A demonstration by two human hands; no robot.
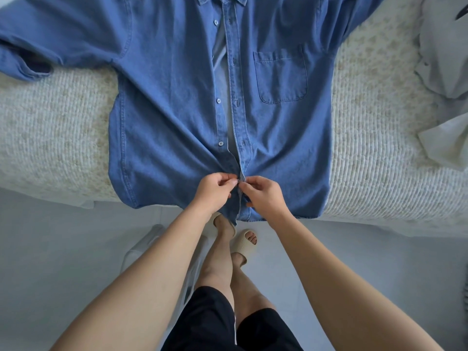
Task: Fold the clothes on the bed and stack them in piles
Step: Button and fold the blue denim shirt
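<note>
From the head camera, a blue denim shirt lies front-up and spread flat on the bed, collar at the far side, its hem hanging just over the near edge. Its sleeves stretch out to both sides, the left one ending in a cuff at the picture's left edge. The placket is unbuttoned along most of its length, the two fronts gaping slightly so that a paler lining shows between them; a row of buttons runs down one front, and a patch pocket sits on the other, with nothing visibly in it. At the lowest part of the placket the left hand and the right hand meet, each pinching a shirt edge between thumb and curled fingers, fingertips almost touching. The bed has a cream, ribbed, textured cover. On its right side, well apart from the shirt, lies a crumpled pale grey garment, with a whitish cloth just nearer. Below the hem stands the person in black shorts and beige slippers on a grey floor.
</note>
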